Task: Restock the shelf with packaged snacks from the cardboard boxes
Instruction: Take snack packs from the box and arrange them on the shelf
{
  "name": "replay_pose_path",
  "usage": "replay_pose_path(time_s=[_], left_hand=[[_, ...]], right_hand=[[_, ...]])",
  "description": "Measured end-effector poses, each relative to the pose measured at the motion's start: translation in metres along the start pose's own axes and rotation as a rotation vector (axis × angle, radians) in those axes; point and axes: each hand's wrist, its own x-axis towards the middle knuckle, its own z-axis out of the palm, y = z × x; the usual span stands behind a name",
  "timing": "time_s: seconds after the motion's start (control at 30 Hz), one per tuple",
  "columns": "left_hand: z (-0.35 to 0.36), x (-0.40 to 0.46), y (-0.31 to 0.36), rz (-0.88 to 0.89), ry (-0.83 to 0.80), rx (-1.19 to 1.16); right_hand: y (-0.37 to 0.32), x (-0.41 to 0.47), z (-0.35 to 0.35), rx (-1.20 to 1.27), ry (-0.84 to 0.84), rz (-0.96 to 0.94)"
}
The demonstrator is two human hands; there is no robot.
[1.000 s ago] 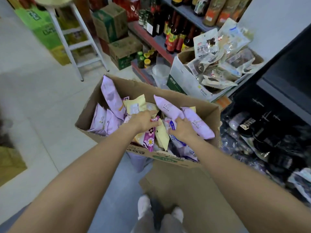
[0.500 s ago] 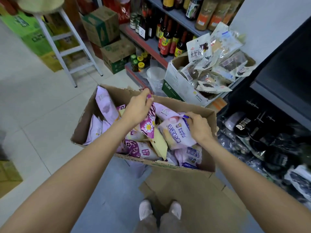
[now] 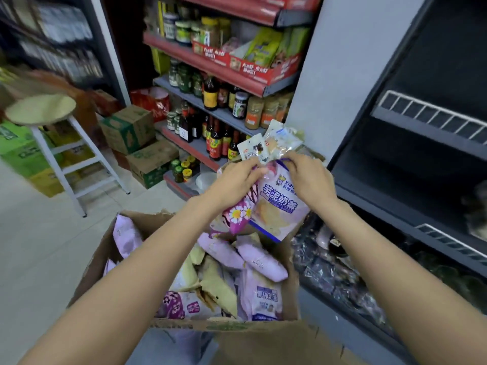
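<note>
Pale lilac snack packet (image 3: 279, 204) with dark blue lettering, and beside it a magenta packet (image 3: 238, 214) printed with white daisies, yellow at the centres. Brown cardboard box (image 3: 237, 325) full of lilac and cream packets. Red shelf edges (image 3: 210, 55) above, grey ones below. White stool (image 3: 68, 154), tan seat. Green-printed cartons (image 3: 129, 127).

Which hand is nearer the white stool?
Left. The left hand is raised right of the stool; the right hand is farther right, beyond it.

A white stool (image 3: 52, 119) (round seat) stands near dark sauce bottles (image 3: 216, 140).
</note>
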Motion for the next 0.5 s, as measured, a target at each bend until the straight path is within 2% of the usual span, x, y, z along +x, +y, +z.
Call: replay_pose_path(time_s=[0.17, 0.3, 0.4, 0.47, 0.5], left_hand=[[-0.001, 0.058, 0.069, 0.133, 0.037, 0.053], [0.004, 0.106, 0.117, 0.204, 0.130, 0.007], [0.010, 0.147, 0.150, 0.152, 0.241, -0.111], [0.017, 0.176, 0.178, 0.108, 0.259, -0.231], [0.023, 0.192, 0.192, 0.098, 0.245, -0.310]], right_hand=[[0.034, 0.016, -0.066, 0.125, 0.151, 0.083], [0.087, 0.028, -0.118, 0.615, 0.252, 0.155], [0.143, 0.036, -0.152, 0.973, 0.173, 0.244], [0.176, 0.043, -0.165, 1.046, 0.056, 0.195], [0.190, 0.048, -0.172, 1.030, 0.051, 0.164]])
